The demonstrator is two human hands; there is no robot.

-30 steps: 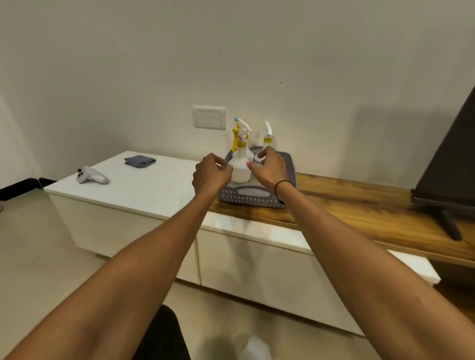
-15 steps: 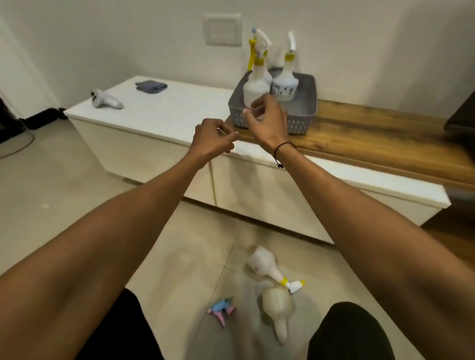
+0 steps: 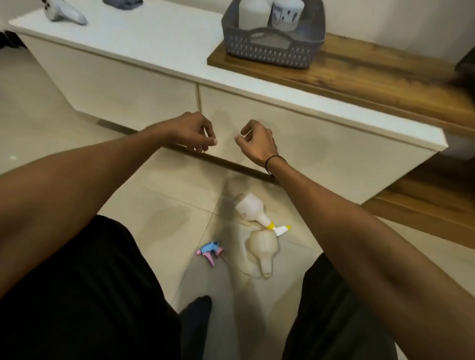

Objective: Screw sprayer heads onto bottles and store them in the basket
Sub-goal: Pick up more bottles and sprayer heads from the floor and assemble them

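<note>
A grey basket [image 3: 272, 48] stands on the wooden shelf at the top and holds two white bottles [image 3: 282, 11], their tops cut off by the frame. On the floor lie a white bottle with a yellow-and-white sprayer head [image 3: 253, 212], a beige bottle without a head [image 3: 263, 248] and a loose blue-and-pink sprayer head [image 3: 209, 251]. My left hand [image 3: 196, 133] and my right hand [image 3: 254, 142] hang in front of the cabinet, above the floor items, fingers loosely curled and holding nothing.
A long white cabinet [image 3: 144, 43] runs across the view, with a wooden shelf [image 3: 385, 69] on its right part. A white controller [image 3: 64, 11] and a dark cloth [image 3: 123, 3] lie on its left end. My legs in dark clothing fill the bottom.
Both hands have left the basket and dropped down in front of the cabinet. The view has tilted from the wall and basket toward the floor, showing the bottles there.
</note>
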